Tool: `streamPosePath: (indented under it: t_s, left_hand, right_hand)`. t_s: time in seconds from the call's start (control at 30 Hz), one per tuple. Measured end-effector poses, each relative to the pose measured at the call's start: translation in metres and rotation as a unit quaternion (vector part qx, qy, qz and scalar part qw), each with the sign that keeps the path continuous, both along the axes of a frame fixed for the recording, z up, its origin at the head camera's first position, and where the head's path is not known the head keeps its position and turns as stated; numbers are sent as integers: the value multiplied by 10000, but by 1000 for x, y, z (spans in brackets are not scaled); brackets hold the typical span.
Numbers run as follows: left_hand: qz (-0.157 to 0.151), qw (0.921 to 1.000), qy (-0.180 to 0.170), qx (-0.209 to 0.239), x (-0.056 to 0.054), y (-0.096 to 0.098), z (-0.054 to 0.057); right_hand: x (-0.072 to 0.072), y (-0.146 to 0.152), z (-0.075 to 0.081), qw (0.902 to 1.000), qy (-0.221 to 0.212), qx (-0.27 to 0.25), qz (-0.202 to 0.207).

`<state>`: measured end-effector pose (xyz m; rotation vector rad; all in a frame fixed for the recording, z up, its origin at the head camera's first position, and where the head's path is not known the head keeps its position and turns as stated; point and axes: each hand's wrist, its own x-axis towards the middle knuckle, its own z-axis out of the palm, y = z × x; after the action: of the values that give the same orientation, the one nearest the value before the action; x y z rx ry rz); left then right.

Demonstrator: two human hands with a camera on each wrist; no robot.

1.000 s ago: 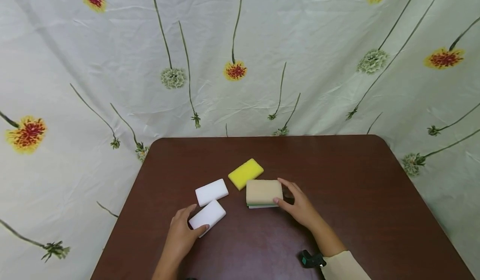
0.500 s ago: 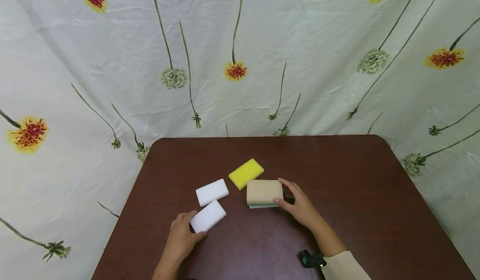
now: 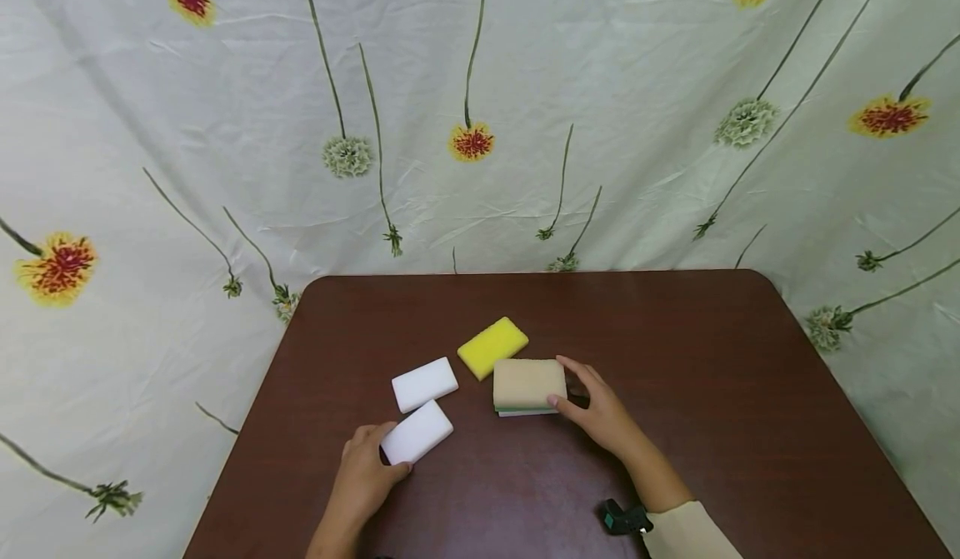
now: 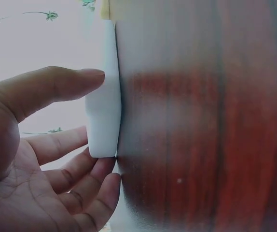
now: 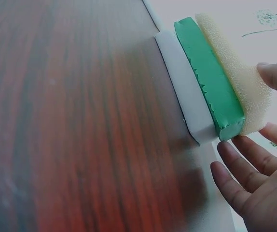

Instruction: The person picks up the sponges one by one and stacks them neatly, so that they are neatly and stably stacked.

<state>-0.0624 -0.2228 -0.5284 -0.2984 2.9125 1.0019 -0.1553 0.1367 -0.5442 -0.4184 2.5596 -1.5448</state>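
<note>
In the head view my left hand (image 3: 362,477) holds the near white sponge (image 3: 417,432) across its narrow width. The left wrist view shows the thumb (image 4: 80,79) on one side of that sponge and fingers round its near end. My right hand (image 3: 606,413) grips the right end of a beige sponge (image 3: 528,382). This porous sponge tops a stack, with a smooth green block (image 5: 208,79) beneath it and a white block (image 5: 184,87) at the bottom. In the right wrist view the thumb lies against the beige sponge, while several lower fingers spread near the green end.
Another white sponge (image 3: 424,384) lies just behind the held one. A yellow sponge (image 3: 492,346) lies behind the stack, angled. All rest on a dark brown table (image 3: 675,334) before a flowered cloth (image 3: 637,59). A black device (image 3: 624,517) is at the right wrist.
My left hand has shifted slightly down, its thumb now lower at the near edge of the white sponge. That sponge's near end has settled a little. The right hand and stack are still.
</note>
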Motion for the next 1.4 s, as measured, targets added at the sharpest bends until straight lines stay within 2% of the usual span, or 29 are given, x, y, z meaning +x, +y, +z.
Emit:
streamPosePath:
  t_s: [0.3,0.63,0.93,1.07,1.3,1.4]
  left_hand:
    - [241,9987,120,441,-4,-4,3]
    - [554,9920,-7,1137,-13,0,10]
    - [622,9840,319,1641,-26,12,18]
    - [666,9740,411,2124,-30,20,22]
    - [709,9403,369,3308,-35,34,28]
    - [662,9316,311,3562,-38,41,30]
  right_hand:
    - [0,0,-1,10000,23,-48,36]
    - [-1,0,-3,10000,51,-37,-1]
    - [-1,-1,-3,10000,2,-17,-36]
    - [-1,-3,-3,9999,-93,20,-48]
    - [0,-3,-2,9999,-137,-61,-67]
    - [0,-3,-3,9998,-145,-78,-92]
